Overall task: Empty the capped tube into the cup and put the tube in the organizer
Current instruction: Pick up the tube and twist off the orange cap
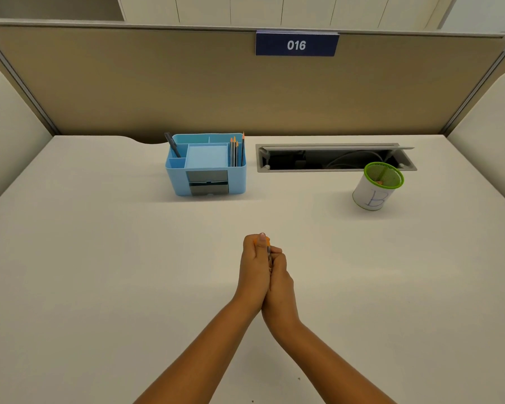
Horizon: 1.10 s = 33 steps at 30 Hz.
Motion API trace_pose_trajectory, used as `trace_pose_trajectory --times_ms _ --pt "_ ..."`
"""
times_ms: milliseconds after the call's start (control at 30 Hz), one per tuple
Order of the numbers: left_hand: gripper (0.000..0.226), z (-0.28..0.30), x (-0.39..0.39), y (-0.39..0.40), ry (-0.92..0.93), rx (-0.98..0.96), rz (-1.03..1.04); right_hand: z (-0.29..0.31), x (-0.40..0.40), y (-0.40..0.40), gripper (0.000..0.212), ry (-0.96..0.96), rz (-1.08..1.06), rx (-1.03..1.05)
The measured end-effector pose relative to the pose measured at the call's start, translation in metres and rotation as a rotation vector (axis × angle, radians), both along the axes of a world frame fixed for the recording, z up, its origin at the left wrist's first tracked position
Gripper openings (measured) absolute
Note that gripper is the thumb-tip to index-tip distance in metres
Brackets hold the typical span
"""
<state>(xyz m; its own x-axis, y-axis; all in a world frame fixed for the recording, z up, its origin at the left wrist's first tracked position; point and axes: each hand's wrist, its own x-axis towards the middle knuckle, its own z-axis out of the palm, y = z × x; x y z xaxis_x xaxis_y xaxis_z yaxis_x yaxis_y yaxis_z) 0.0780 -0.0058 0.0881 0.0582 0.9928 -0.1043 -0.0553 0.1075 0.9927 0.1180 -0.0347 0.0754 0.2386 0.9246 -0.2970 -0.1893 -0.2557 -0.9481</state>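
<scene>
Both hands meet over the middle of the white desk and enclose a small tube [268, 248]. Only its orange cap end and a thin grey strip show between the fingers. My left hand [252, 263] wraps the cap end, thumb up. My right hand [279, 275] presses against it from the right, fingers curled on the tube's lower part. The green-rimmed mesh cup [377, 186], wrapped in white paper marked "B", stands far right with something small inside. The light blue organizer [206, 166] sits at the back centre, holding pencils and a dark pen.
An open cable tray [334, 158] is recessed in the desk behind the cup. A tan partition [187, 88] with a blue "016" sign closes off the back. Cream side panels flank the desk left and right.
</scene>
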Motion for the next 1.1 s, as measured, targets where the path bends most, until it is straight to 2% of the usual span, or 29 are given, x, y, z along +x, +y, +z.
trace_pose_trajectory --times_ms 767,1100 --pt "0.030 0.0070 -0.0044 0.0018 -0.020 0.007 -0.012 0.0035 -0.0011 -0.0051 0.045 -0.007 0.059 0.016" --pt "0.025 0.0025 -0.0022 0.0017 -0.066 -0.022 0.025 -0.0008 0.0032 -0.0075 0.036 -0.126 0.070 0.030"
